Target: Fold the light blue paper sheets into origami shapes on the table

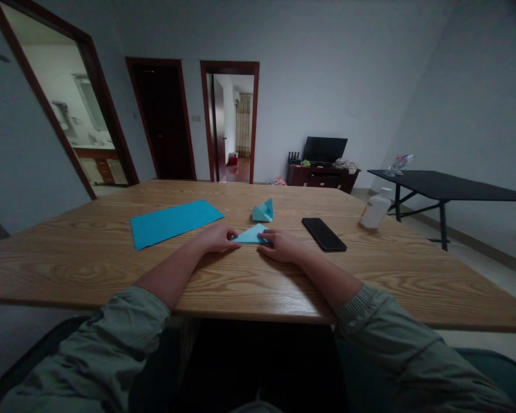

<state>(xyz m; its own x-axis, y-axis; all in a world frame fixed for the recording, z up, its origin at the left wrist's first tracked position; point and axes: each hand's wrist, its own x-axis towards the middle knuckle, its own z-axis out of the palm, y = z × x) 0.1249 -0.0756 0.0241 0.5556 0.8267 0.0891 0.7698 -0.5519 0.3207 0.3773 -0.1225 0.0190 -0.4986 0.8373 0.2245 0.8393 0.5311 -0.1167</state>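
**Paper triangle (250, 234) being steadied on a wooden table (241, 287)**

The pale blue triangle is being kept flat, just nearer than a small folded piece (263, 213). For a crisp crease, even pressure is probably being called for — edges aligned, corners unbent. The left corner is being pinched by the left hand (217, 238); the right side is being covered by the right hand's (282, 246) fingers — gripping or merely pressing cannot be told. Both forearms are being angled inward, hands apart.

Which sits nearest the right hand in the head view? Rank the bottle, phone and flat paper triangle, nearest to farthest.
1. Flat paper triangle: touched by the right hand.
2. Phone: to that hand's right.
3. Bottle: farther right, past the phone.
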